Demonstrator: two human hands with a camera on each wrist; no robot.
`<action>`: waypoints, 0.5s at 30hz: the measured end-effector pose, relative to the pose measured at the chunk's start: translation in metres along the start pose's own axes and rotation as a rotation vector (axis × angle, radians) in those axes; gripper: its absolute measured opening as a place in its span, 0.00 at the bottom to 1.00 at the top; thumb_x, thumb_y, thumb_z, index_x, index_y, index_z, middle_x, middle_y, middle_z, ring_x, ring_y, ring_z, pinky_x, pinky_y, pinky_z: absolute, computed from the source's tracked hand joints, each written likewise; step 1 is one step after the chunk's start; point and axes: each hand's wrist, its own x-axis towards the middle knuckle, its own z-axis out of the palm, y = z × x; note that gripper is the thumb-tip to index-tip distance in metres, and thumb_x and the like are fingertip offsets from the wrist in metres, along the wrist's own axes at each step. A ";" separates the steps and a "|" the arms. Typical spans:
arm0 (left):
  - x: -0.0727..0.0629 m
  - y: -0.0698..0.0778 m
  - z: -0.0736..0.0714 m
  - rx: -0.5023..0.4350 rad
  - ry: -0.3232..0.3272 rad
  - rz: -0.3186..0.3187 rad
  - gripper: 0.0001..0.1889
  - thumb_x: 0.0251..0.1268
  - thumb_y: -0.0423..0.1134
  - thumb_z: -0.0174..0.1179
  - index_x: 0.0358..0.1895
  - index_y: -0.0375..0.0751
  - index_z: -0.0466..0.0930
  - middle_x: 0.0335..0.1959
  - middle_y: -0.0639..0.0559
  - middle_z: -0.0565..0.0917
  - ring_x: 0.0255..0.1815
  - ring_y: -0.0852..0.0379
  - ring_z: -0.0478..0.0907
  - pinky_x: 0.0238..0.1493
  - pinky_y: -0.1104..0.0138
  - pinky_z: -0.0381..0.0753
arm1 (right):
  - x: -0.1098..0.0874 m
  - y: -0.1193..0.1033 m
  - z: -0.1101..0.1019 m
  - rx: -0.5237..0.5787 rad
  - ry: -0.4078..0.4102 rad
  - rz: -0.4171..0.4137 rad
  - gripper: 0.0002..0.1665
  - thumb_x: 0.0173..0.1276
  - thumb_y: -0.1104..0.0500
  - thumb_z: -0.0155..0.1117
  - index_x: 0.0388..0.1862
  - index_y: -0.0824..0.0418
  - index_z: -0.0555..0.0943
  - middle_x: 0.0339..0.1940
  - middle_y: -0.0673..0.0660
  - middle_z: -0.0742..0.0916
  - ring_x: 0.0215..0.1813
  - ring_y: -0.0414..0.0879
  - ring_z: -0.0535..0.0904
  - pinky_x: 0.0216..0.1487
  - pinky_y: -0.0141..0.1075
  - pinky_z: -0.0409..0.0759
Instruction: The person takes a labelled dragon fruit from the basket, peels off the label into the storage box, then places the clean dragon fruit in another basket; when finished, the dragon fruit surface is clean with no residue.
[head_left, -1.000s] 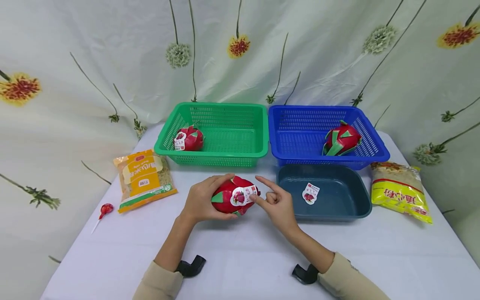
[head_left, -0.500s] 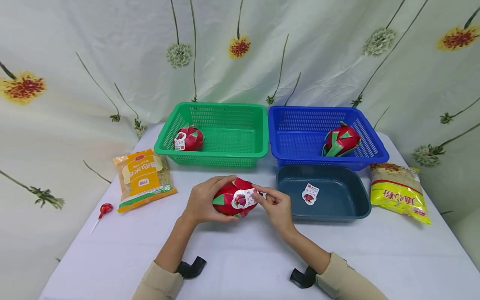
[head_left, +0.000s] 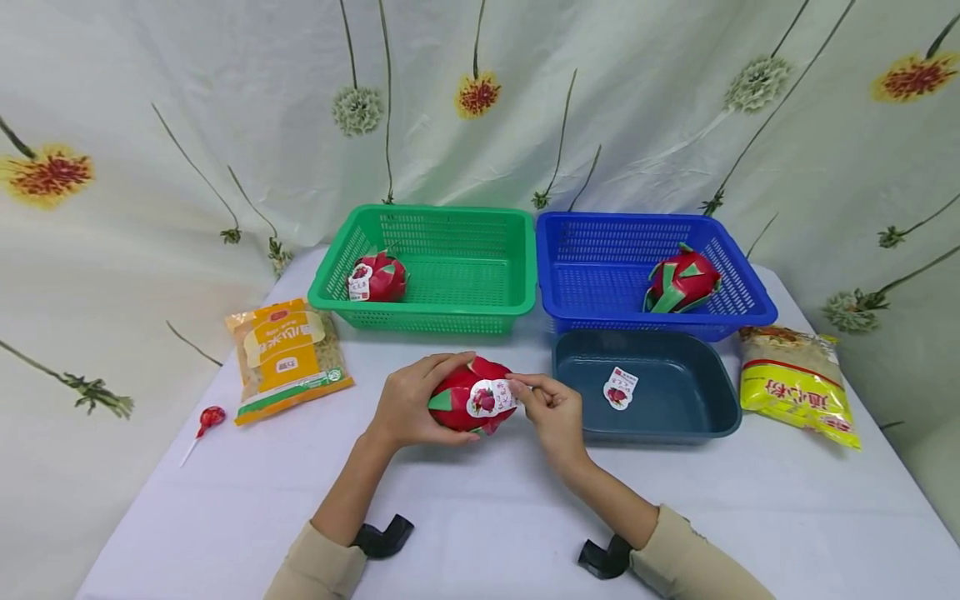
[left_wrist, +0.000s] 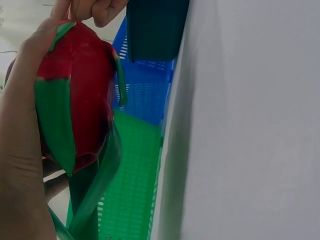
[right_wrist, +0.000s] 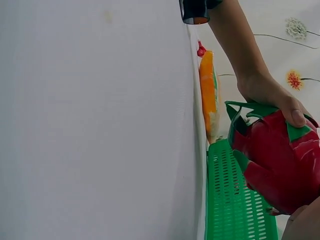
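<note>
In the head view my left hand (head_left: 411,407) grips a red dragon fruit (head_left: 487,367) with green scales, held just above the white table. A white sticker (head_left: 483,400) with a fruit picture lies across its upper side. The thumb and index finger of my right hand (head_left: 553,417) pinch the sticker's right end. Seen from the left wrist, the dragon fruit (left_wrist: 90,100) fills the grip, but the sticker is hidden. The right wrist view shows the dragon fruit (right_wrist: 280,160) with my left thumb pressed on it. A similar sticker (head_left: 620,388) lies in the dark tray (head_left: 690,400).
Behind my hands stands a green basket (head_left: 465,310) holding a stickered dragon fruit (head_left: 388,280). Beside it, a blue basket (head_left: 592,320) holds another dragon fruit (head_left: 684,280). A yellow-orange bag (head_left: 288,358) and a lollipop (head_left: 212,418) lie left; a yellow bag (head_left: 798,387) lies right.
My right index finger, raised a second ago, has come down to meet the thumb at the sticker's end. The dragon fruit has shifted slightly right in my left hand's grip.
</note>
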 end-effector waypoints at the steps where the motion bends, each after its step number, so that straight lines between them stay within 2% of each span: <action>1: -0.001 0.000 0.001 0.006 -0.005 -0.011 0.49 0.31 0.72 0.65 0.63 0.51 0.68 0.50 0.52 0.79 0.46 0.57 0.77 0.38 0.62 0.81 | 0.000 0.003 -0.001 0.002 0.008 0.007 0.10 0.62 0.68 0.62 0.38 0.76 0.81 0.07 0.50 0.62 0.14 0.37 0.54 0.15 0.31 0.49; 7: -0.003 -0.001 0.005 0.007 -0.047 -0.081 0.49 0.34 0.73 0.62 0.65 0.53 0.65 0.48 0.52 0.80 0.46 0.58 0.77 0.37 0.63 0.81 | 0.000 0.010 -0.003 -0.012 0.036 0.031 0.12 0.62 0.64 0.64 0.37 0.74 0.82 0.08 0.49 0.62 0.15 0.37 0.54 0.16 0.31 0.49; 15: -0.006 -0.005 0.009 0.001 -0.073 -0.166 0.50 0.32 0.71 0.65 0.66 0.56 0.63 0.49 0.53 0.80 0.45 0.60 0.77 0.35 0.64 0.81 | -0.004 -0.006 -0.002 -0.015 0.014 0.084 0.10 0.61 0.66 0.64 0.37 0.74 0.81 0.08 0.50 0.62 0.15 0.38 0.54 0.15 0.31 0.49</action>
